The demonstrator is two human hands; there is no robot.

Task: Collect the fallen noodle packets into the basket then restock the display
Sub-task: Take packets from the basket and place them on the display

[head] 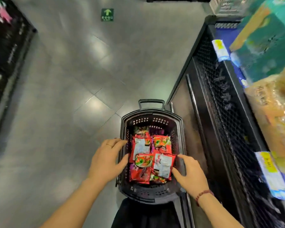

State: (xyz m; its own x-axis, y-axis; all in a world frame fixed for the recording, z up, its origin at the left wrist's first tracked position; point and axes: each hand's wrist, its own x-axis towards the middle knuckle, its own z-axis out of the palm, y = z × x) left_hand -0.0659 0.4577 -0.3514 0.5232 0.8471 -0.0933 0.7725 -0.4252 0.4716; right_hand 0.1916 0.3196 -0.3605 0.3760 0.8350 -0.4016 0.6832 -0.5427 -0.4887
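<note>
**Head view**

- A black plastic basket (pixel 182 129) stood on the grey tiled floor (pixel 64 96), close against the foot of the dark shelf unit (pixel 220 112) on the right. It was probably parked there so the stock had only a short way to go.
- Its handle (pixel 151 102) pointed away from the person.
- The noodle packets (pixel 141 173) were red and there were several of them. They lay flat and overlapping inside the basket, some face up and some back up.
- No packets lay on the floor in view (the patch under and behind the person was out of sight). I judged the collecting done or nearly done, with restocking to follow.
- The left hand (pixel 105 160) had its grip spread, fingers laid over the basket's left rim and the thumb beside a packet's edge. It held nothing. I read this as steadying the basket. A ring (pixel 109 145) sat on one finger.
- The right hand (pixel 191 175) also had its grip spread. The forefinger was at the upper right corner of a white-backed packet (pixel 163 165) and the thumb against its lower right edge, touching but not pinching.
- That hand was likely placed to lift the top packet or to square the pile. A bead bracelet (pixel 204 194) was on the wrist.
- Boxes (pixel 266 46) and yellow price labels (pixel 220 50) sat on the shelf, all blurred. I could not tell which slot took the noodles.
- A green arrow sign (pixel 107 14) was on the floor well ahead.
</note>
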